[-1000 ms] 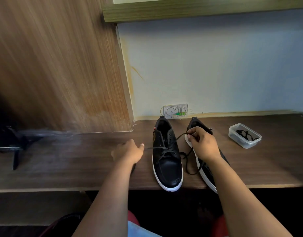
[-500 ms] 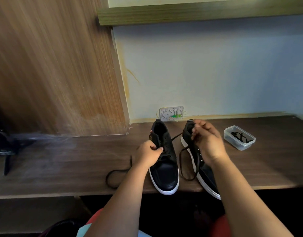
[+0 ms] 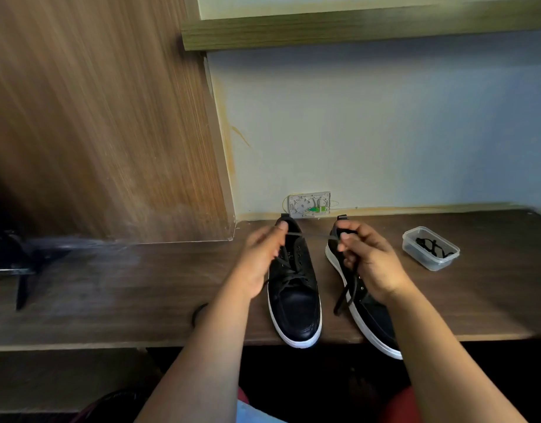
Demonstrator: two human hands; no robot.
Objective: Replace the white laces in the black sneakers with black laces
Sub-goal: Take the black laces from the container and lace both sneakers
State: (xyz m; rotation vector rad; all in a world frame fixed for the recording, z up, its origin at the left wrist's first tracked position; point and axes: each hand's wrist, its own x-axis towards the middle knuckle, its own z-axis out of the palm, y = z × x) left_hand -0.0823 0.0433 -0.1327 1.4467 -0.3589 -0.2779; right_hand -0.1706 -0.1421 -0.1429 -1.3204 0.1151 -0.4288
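Two black sneakers with white soles stand side by side on the wooden desk [image 3: 141, 285]. The left sneaker [image 3: 293, 303] has a black lace [image 3: 286, 271] threaded through its eyelets. My left hand [image 3: 260, 261] is raised over that shoe's left side and pinches one end of the lace near the collar. My right hand [image 3: 370, 264] hovers over the right sneaker [image 3: 371, 319] and grips the other end, which hangs down past the palm. The lace stretches thinly between both hands. Much of the right sneaker is hidden under my right hand.
A small clear plastic tub [image 3: 431, 248] with a dark lace inside sits to the right of the shoes. A white wall plate [image 3: 309, 204] is behind them. A wooden panel [image 3: 95, 117] rises at the left, a dark object [image 3: 16, 261] at the far left.
My left hand has lifted from the shoe's side up to the collar, drawing the lace up. My right hand has shifted slightly and holds its lace end higher and tauter.
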